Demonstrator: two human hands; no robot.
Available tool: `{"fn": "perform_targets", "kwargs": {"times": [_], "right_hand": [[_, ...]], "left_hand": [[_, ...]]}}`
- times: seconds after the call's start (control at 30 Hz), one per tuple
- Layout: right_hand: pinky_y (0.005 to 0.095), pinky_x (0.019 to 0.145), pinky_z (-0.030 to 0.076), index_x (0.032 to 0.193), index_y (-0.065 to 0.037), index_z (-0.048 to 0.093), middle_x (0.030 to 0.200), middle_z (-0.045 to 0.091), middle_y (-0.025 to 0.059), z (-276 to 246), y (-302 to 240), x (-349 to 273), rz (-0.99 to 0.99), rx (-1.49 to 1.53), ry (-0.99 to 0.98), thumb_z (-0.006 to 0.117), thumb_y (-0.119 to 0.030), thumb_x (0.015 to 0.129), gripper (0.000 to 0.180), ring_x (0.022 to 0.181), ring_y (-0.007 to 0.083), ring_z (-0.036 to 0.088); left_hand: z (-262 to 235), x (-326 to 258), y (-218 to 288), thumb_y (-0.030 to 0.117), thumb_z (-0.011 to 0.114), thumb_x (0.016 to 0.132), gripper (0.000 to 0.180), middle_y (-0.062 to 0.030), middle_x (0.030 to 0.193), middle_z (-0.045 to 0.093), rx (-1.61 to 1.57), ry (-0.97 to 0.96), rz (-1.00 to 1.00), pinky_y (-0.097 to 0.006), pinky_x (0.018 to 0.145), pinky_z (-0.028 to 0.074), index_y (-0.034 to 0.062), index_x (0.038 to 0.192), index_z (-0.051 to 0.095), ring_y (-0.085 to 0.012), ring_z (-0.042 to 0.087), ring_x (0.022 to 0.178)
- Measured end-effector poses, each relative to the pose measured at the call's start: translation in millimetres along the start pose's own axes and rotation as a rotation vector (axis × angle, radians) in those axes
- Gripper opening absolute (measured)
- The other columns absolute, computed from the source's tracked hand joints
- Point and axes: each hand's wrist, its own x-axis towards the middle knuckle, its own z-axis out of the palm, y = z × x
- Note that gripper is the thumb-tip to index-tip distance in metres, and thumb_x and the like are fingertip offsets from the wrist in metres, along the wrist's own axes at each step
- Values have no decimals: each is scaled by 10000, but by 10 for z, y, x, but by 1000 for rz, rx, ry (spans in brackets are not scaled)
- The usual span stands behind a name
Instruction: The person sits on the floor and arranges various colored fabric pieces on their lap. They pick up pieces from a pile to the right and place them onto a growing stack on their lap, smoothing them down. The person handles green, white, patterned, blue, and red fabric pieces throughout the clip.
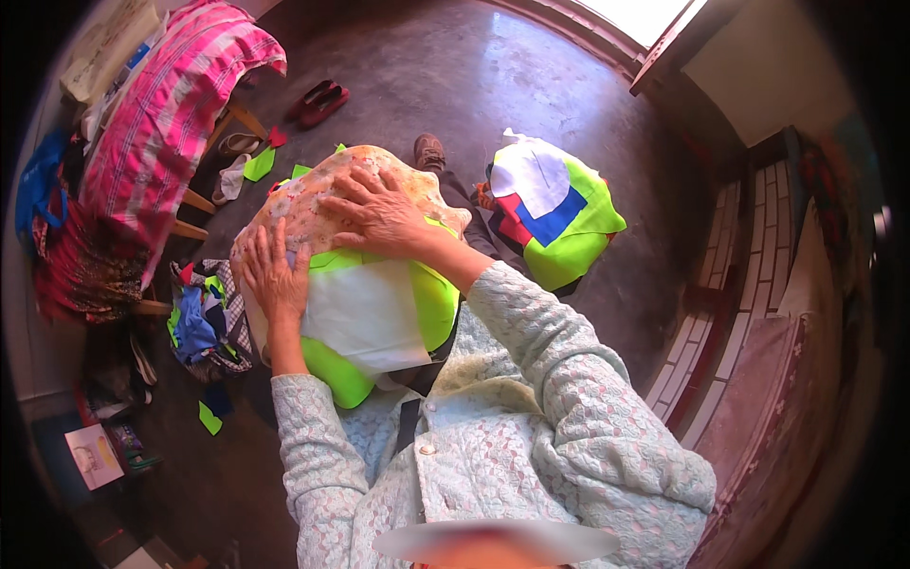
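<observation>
Over my lap lies a patchwork of cloth. Its far part is an orange floral cloth (355, 166), with a white fabric piece (365, 318) nearer to me and neon green fabric (336, 375) along its edges. My left hand (275, 280) rests flat at the left side of the floral cloth, fingers stretched forward. My right hand (384, 213) presses on the middle of the floral cloth with its fingers spread. Neither hand grips anything. What supports the cloth from below is hidden.
A bundle of white, blue, red and neon green fabric (564, 223) sits to the right. At left are a pink plaid cloth (180, 104) over wooden-legged furniture, a bag of scraps (201, 322), and dark red shoes (320, 104). White-slatted benches (730, 294) line the right.
</observation>
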Motion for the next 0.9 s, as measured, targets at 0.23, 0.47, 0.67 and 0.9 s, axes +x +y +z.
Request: {"fn": "perform_targets", "kwargs": {"times": [0.23, 0.47, 0.67, 0.9], "right_hand": [[386, 851, 488, 1020, -37, 640, 1044, 642, 121, -155, 678, -669, 270, 405, 416, 640, -36, 763, 257, 986, 306, 613], [420, 1024, 384, 1322, -37, 477, 1347, 480, 207, -299, 1644, -1533, 808, -200, 194, 755, -235, 710, 701, 1264, 346, 452], [430, 1070, 346, 1401, -24, 381, 1439, 384, 218, -123, 1928, -1832, 867, -235, -47, 772, -284, 696, 847, 1332, 346, 381], [457, 1011, 392, 1395, -126, 427, 1418, 423, 181, 73, 2024, -1960, 913, -149, 113, 724, -256, 751, 721, 1287, 358, 425]], "left_hand": [[-52, 9, 39, 560, 461, 895, 629, -120, 1473, 371, -77, 25, -13, -514, 1124, 177, 262, 1442, 379, -314, 265, 1396], [-78, -3, 20, 525, 482, 896, 601, -112, 1454, 395, -63, 71, 10, -512, 1116, 196, 258, 1428, 401, -305, 292, 1383], [-167, -1, 71, 471, 505, 899, 572, -117, 1432, 422, -71, 77, 22, -476, 1142, 157, 200, 1399, 452, -292, 314, 1369], [-119, -6, 20, 488, 511, 889, 573, -98, 1437, 420, -81, 99, 40, -493, 1121, 193, 237, 1400, 451, -291, 318, 1369]]}}
